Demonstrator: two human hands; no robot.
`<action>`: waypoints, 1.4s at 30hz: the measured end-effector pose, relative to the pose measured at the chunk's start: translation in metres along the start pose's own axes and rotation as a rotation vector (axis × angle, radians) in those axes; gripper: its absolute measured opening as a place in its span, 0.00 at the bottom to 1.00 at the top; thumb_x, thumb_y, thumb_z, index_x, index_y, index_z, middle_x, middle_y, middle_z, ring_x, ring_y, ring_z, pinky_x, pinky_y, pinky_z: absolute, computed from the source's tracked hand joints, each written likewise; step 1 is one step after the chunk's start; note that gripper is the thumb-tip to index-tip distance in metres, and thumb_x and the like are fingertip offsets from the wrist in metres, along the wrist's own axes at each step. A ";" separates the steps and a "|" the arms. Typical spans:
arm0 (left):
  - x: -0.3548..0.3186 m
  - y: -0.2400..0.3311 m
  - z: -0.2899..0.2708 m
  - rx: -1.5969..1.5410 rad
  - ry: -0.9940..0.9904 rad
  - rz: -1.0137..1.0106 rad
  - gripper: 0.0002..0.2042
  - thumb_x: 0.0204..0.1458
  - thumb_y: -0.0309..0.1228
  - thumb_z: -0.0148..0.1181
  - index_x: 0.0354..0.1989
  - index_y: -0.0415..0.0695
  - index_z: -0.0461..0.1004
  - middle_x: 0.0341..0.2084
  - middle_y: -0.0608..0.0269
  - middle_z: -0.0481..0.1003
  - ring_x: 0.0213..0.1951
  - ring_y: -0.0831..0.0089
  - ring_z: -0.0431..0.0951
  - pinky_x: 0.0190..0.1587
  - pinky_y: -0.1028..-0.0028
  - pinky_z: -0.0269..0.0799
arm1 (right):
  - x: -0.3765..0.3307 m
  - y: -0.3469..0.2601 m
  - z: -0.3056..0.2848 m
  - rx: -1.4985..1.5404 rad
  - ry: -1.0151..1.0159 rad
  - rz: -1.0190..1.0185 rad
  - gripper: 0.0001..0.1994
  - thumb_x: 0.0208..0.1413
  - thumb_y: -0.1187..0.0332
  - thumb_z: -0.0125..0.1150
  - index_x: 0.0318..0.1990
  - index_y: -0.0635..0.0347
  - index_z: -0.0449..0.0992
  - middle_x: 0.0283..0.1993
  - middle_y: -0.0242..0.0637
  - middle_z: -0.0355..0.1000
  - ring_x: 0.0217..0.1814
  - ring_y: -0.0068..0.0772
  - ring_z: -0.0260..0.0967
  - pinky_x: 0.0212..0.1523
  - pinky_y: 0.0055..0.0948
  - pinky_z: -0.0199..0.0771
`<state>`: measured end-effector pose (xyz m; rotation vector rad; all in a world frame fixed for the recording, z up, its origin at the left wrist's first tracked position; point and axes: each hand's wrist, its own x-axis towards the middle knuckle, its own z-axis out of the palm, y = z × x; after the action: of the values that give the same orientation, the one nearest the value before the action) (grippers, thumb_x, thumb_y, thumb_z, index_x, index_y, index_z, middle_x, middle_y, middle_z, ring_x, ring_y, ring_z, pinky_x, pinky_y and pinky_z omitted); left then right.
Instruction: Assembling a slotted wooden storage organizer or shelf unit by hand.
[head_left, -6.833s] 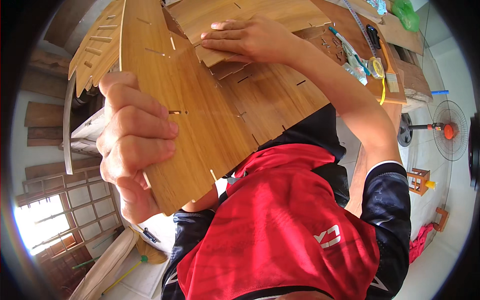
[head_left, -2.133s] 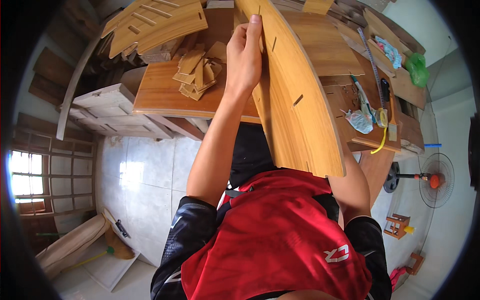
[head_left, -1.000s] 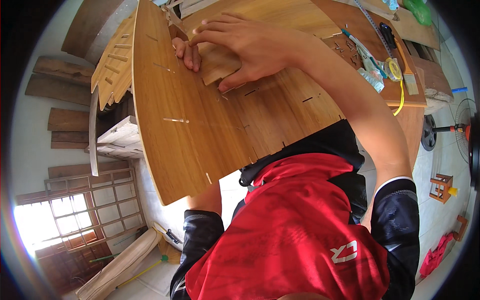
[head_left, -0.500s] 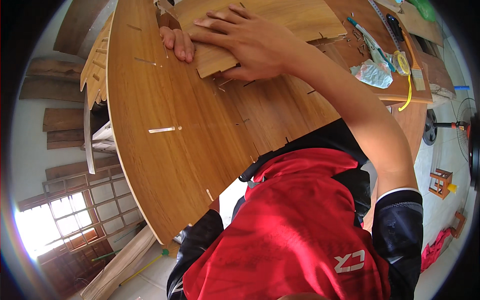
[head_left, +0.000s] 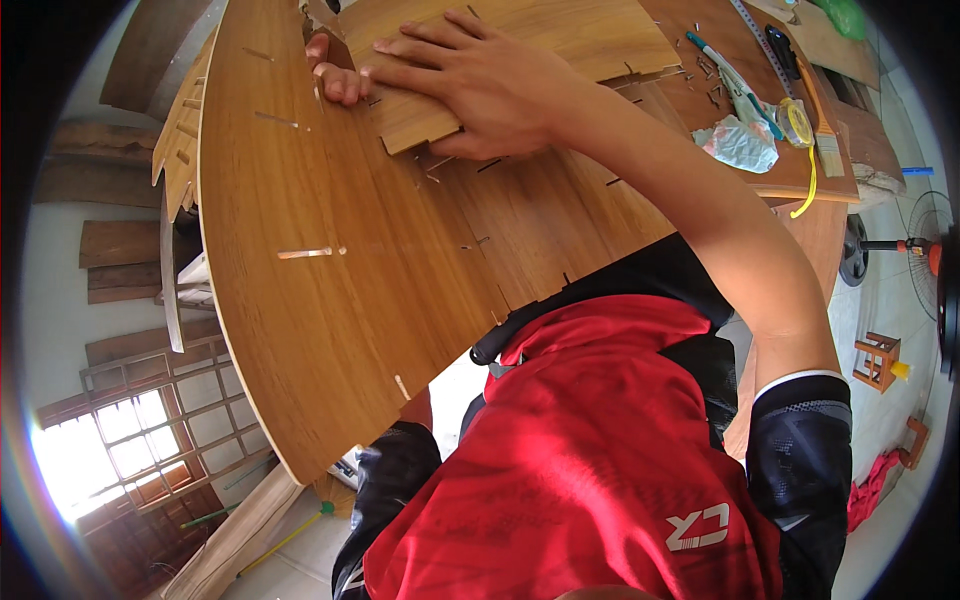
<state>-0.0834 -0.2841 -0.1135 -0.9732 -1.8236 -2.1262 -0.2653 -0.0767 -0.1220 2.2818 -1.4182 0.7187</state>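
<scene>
A large wood-grain panel [head_left: 340, 330] with narrow slots spreads before me, one long edge curved. On top of it, at the far side, lies a smaller wood-grain board [head_left: 570, 45] with notched edges. My right hand [head_left: 490, 85] rests palm down on this board, fingers spread, the thumb by its near edge. Left of the board, curled fingers of my left hand [head_left: 342, 82] come up from below and hook over the large panel at an opening. The rest of that hand and its forearm are hidden underneath.
On a brown tabletop [head_left: 775, 180] at the right lie several screws, a crumpled wrapper [head_left: 742, 146], a tape measure [head_left: 795, 122], a utility knife [head_left: 782, 52] and a brush [head_left: 828, 150]. A fan [head_left: 925, 250] stands far right; slatted wood [head_left: 185, 130] lies left.
My left fingers have shifted and curled more, with one fingertip now apart from the others. My right hand stays flat on the smaller board. The whole view has moved slightly.
</scene>
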 end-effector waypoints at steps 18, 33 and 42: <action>0.006 -0.033 0.104 0.063 0.402 -0.100 0.16 0.71 0.42 0.46 0.49 0.43 0.73 0.35 0.59 0.77 0.38 0.64 0.77 0.43 0.71 0.72 | 0.001 -0.009 0.004 0.007 0.049 0.013 0.39 0.55 0.43 0.62 0.72 0.49 0.64 0.74 0.41 0.61 0.78 0.48 0.54 0.76 0.54 0.52; -0.017 -0.026 0.030 0.084 0.702 -0.194 0.16 0.71 0.43 0.46 0.49 0.43 0.74 0.34 0.60 0.76 0.37 0.66 0.76 0.42 0.71 0.71 | -0.005 -0.004 0.010 -0.020 0.060 0.017 0.38 0.57 0.41 0.61 0.72 0.48 0.64 0.74 0.39 0.62 0.79 0.49 0.53 0.76 0.55 0.52; -0.011 -0.003 -0.061 0.059 0.787 -0.226 0.16 0.71 0.43 0.47 0.48 0.43 0.74 0.33 0.61 0.76 0.36 0.67 0.76 0.41 0.72 0.71 | -0.002 -0.001 0.001 -0.005 -0.009 0.037 0.39 0.56 0.44 0.63 0.73 0.47 0.62 0.78 0.39 0.57 0.80 0.47 0.52 0.77 0.52 0.49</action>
<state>-0.0980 -0.3431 -0.1248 0.1182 -1.5950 -2.1068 -0.2650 -0.0752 -0.1240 2.2638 -1.4685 0.7161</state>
